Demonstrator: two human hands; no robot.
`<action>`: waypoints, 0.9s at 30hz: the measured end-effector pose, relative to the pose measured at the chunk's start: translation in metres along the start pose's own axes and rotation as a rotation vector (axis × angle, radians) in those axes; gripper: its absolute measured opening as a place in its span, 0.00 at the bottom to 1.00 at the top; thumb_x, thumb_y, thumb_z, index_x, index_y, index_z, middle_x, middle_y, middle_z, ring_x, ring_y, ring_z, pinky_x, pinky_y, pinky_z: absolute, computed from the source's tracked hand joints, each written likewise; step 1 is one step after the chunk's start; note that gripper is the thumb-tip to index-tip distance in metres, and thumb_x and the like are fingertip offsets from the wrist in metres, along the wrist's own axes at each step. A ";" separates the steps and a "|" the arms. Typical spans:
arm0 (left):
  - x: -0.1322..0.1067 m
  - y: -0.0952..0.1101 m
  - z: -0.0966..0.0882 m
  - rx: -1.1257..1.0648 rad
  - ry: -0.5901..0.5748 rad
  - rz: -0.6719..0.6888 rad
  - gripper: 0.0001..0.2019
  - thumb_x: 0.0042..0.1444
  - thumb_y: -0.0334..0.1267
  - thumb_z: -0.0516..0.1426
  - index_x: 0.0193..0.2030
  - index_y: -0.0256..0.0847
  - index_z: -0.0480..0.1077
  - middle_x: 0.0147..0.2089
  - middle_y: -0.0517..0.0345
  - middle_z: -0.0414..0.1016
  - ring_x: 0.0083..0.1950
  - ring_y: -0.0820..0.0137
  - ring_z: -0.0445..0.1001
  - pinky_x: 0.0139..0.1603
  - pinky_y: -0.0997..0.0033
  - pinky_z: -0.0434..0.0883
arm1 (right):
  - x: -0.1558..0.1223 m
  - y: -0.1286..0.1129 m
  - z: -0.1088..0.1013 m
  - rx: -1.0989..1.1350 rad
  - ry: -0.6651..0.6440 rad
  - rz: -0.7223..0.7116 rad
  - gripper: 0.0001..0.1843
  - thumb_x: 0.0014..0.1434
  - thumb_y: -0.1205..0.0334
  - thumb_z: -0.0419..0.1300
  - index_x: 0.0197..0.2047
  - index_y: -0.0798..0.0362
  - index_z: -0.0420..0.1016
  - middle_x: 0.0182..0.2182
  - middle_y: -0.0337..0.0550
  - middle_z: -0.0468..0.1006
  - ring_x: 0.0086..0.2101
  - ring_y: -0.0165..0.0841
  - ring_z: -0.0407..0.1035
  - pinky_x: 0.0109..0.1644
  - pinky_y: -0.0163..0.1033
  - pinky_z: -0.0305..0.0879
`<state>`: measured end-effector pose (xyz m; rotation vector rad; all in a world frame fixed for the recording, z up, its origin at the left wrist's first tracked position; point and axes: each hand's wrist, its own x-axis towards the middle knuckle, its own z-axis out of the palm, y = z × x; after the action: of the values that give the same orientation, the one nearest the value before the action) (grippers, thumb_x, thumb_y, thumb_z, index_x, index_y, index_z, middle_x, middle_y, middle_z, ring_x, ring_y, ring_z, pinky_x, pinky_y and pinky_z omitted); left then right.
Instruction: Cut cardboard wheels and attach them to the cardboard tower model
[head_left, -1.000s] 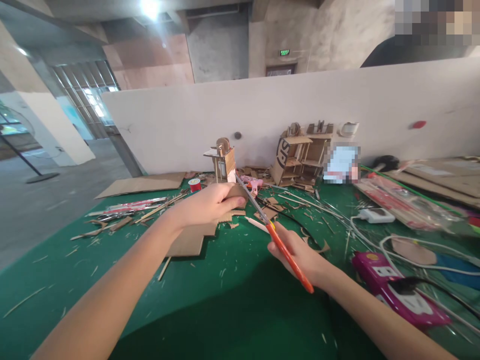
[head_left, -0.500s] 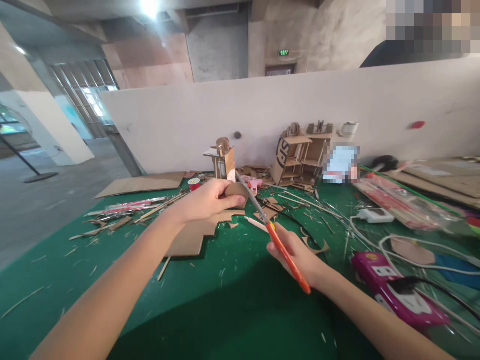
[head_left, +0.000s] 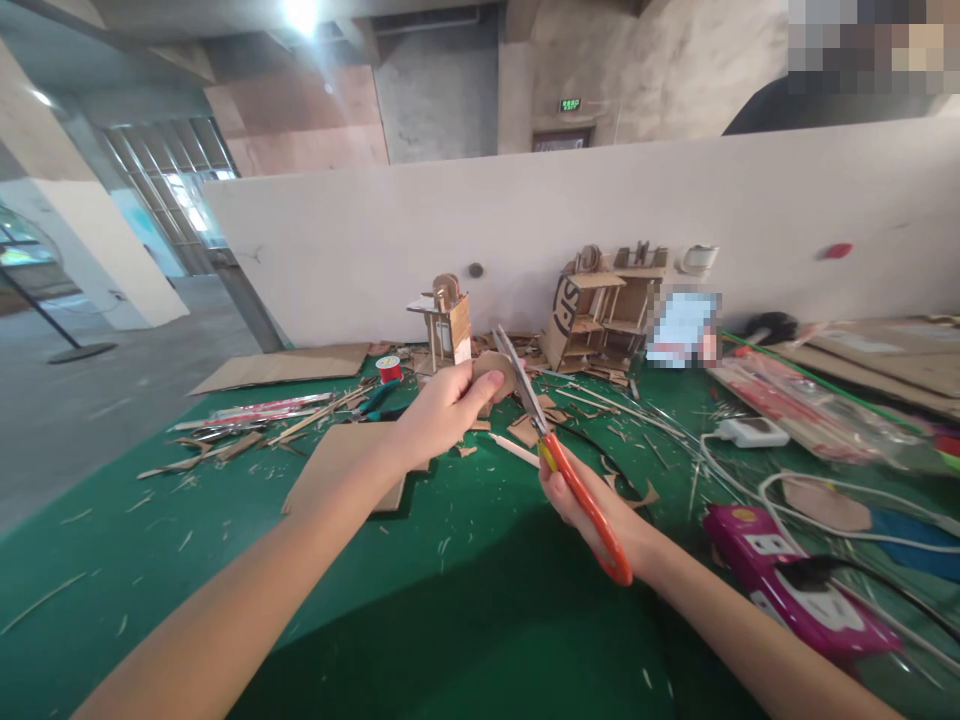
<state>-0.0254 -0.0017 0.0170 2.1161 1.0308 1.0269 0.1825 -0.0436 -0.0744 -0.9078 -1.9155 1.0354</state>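
My left hand is closed on a small round cardboard piece, held up above the green table. Orange-handled scissors are gripped in my right hand, their metal blades reaching up to the right edge of the cardboard piece. A larger cardboard sheet lies flat on the table under my left wrist.
Cardboard scraps and slivers litter the table. A cardboard tower model and a shelf model stand by the white partition. A red spool, a pink power strip, a white adapter and cables lie around. A person stands behind the partition at top right.
My left hand lifted the small cardboard piece up and turned it, uncovering the sheet below. The scissors tilted more upright and shifted slightly right.
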 end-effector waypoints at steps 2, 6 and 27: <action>0.000 0.001 -0.001 0.007 -0.021 -0.006 0.18 0.65 0.51 0.47 0.29 0.42 0.57 0.21 0.66 0.53 0.21 0.77 0.52 0.22 0.72 0.52 | 0.000 0.000 0.000 -0.011 0.018 0.016 0.23 0.64 0.37 0.45 0.37 0.50 0.58 0.26 0.34 0.57 0.25 0.28 0.51 0.25 0.34 0.54; 0.002 0.003 -0.004 0.049 -0.016 -0.037 0.16 0.65 0.49 0.47 0.29 0.43 0.57 0.21 0.66 0.54 0.22 0.76 0.53 0.22 0.71 0.53 | 0.001 0.002 0.001 -0.027 0.026 0.059 0.23 0.64 0.37 0.46 0.35 0.50 0.57 0.26 0.33 0.56 0.25 0.27 0.51 0.25 0.33 0.53; -0.003 0.023 -0.031 0.239 -0.193 -0.004 0.16 0.65 0.46 0.46 0.39 0.40 0.70 0.23 0.64 0.57 0.25 0.74 0.58 0.28 0.73 0.60 | 0.000 -0.006 -0.007 -0.188 -0.072 0.047 0.20 0.64 0.41 0.47 0.35 0.50 0.56 0.26 0.34 0.59 0.26 0.29 0.53 0.29 0.36 0.54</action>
<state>-0.0435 -0.0121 0.0502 2.3494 1.1060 0.7089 0.1872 -0.0434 -0.0659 -1.0369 -2.0870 0.9378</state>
